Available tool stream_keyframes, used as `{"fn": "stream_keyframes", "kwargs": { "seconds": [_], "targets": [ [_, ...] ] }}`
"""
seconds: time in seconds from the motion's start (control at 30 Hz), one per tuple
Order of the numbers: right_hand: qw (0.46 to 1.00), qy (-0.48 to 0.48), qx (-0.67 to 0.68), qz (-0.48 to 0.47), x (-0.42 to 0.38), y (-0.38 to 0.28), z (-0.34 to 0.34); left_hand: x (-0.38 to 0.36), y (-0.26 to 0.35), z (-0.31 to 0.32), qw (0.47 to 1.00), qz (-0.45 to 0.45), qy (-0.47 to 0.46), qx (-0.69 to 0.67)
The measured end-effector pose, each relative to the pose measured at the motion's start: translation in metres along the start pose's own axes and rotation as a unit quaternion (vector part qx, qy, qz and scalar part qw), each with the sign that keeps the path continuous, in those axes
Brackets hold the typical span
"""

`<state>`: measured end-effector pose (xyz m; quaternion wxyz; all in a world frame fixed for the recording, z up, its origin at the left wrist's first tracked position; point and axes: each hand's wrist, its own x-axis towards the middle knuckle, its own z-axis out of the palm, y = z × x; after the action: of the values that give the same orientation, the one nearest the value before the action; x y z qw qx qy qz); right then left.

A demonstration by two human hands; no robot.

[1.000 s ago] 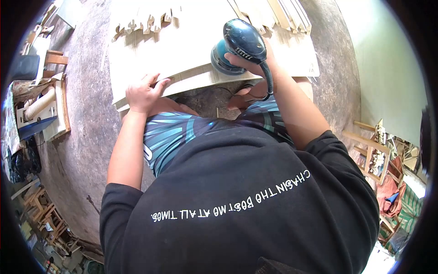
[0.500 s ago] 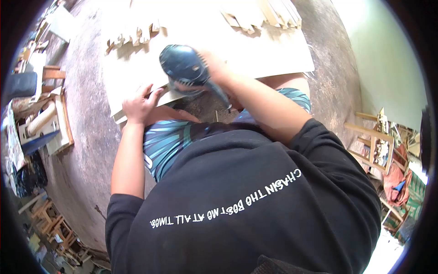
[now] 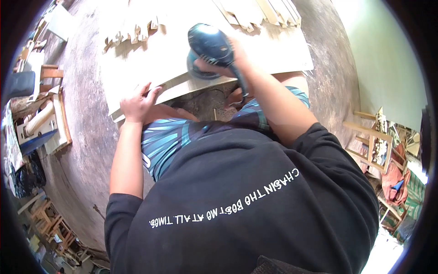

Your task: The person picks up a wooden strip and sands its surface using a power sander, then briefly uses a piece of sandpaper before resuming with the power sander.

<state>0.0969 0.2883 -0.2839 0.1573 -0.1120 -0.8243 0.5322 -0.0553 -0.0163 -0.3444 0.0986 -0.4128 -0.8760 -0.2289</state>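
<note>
My right hand [image 3: 235, 59] is wrapped round the body of a dark blue random orbital sander [image 3: 211, 43]. The sander's round pad is over the near edge of a pale wooden board [image 3: 175, 61], at a light wood strip [image 3: 182, 86] lying along that edge. Motion blurs the pad, so contact is hard to confirm. The sander's dark cord end hangs toward my lap. My left hand [image 3: 137, 104] grips the left part of the strip, thumb and fingers curled at it; its palm side is hidden.
Several cut wood pieces [image 3: 137, 33] lie on the board's far left, and more long pieces [image 3: 260, 16] at far right. Wooden frames [image 3: 372, 141] stand on the right floor. At left is a machine with a ribbed hose [image 3: 41, 118]. A pale wall [image 3: 383, 59] rises at right.
The sander in my right hand has moved to the right and away from my body, uncovering more of the strip. My left hand has stayed nearly in place.
</note>
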Motion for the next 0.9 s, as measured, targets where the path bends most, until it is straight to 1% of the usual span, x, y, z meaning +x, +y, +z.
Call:
{"fn": "stream_keyframes", "kwargs": {
  "seconds": [0.07,0.1,0.13,0.27,0.3,0.4,0.43,0.53,0.63,0.73,0.77,0.87,0.9],
  "targets": [
    [0.999,0.017,-0.040,0.003,-0.004,0.002,-0.022,0.000,0.001,-0.002,1.000,-0.007,-0.008,-0.003],
    [0.998,0.014,-0.040,0.044,-0.008,0.005,-0.030,0.001,0.001,-0.002,1.000,-0.012,-0.012,-0.008],
    [0.993,0.012,-0.098,0.059,-0.010,0.003,-0.039,0.001,0.001,-0.001,1.000,-0.017,-0.015,-0.015],
    [0.972,0.001,-0.203,0.115,-0.018,0.022,-0.069,0.002,0.008,-0.008,0.999,-0.036,-0.029,-0.018],
    [0.972,-0.019,-0.200,0.121,-0.018,0.015,-0.076,0.003,0.008,-0.010,0.999,-0.037,-0.029,-0.023],
    [0.964,-0.035,-0.234,0.122,-0.019,0.013,-0.084,0.003,0.009,-0.012,0.998,-0.043,-0.035,-0.035],
    [0.970,-0.026,-0.209,0.125,-0.020,0.016,-0.083,0.003,0.010,-0.012,0.998,-0.046,-0.038,-0.037],
    [0.966,-0.025,-0.237,0.098,-0.020,0.013,-0.085,0.003,0.010,-0.012,0.998,-0.044,-0.036,-0.041],
    [0.975,-0.056,-0.201,0.077,-0.018,-0.009,-0.101,0.004,0.009,-0.014,0.998,-0.043,-0.030,-0.038],
    [0.935,-0.040,-0.344,0.070,-0.018,-0.017,-0.116,0.003,0.005,-0.007,0.998,-0.046,-0.019,-0.040],
    [0.955,-0.021,-0.292,0.041,-0.022,-0.015,-0.117,0.001,0.004,-0.005,0.998,-0.047,-0.015,-0.042],
    [0.972,-0.011,-0.232,0.017,-0.025,-0.009,-0.117,0.001,0.003,-0.005,0.998,-0.045,-0.022,-0.048],
    [0.972,-0.020,-0.236,0.010,-0.025,-0.006,-0.115,0.002,0.005,-0.007,0.998,-0.043,-0.023,-0.048]
  ]
}}
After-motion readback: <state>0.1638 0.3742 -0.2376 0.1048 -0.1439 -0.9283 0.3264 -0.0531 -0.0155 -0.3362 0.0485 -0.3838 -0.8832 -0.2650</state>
